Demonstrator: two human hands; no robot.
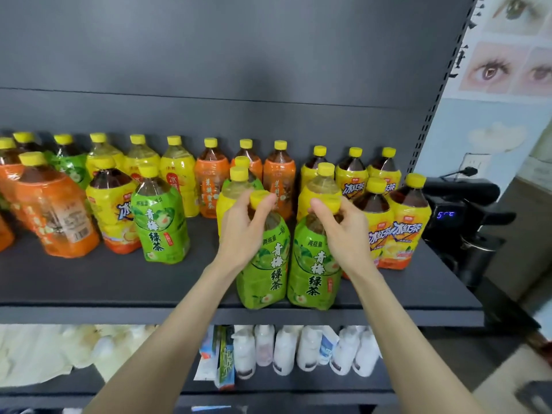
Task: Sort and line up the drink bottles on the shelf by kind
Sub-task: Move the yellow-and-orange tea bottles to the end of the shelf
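At the shelf (119, 282) edge, left hand (242, 231) and right hand (343, 234) clamp caps of two green bottles (265, 276) (313, 279); bare shelf leftward.

The left hand (246, 231) hides the neck of the left green bottle (264, 273); the right hand (340, 231) hides that of the right green bottle (313, 276). An orange bottle (4, 234) is cut off at the left edge. The white bottles (283, 351) below are blurred, labels unreadable. The display (445, 215) digits are unreadable.

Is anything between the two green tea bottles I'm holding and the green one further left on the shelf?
Nothing visible does. Only bare shelf lies between the green tea bottle held by the left hand and the lone green tea bottle.
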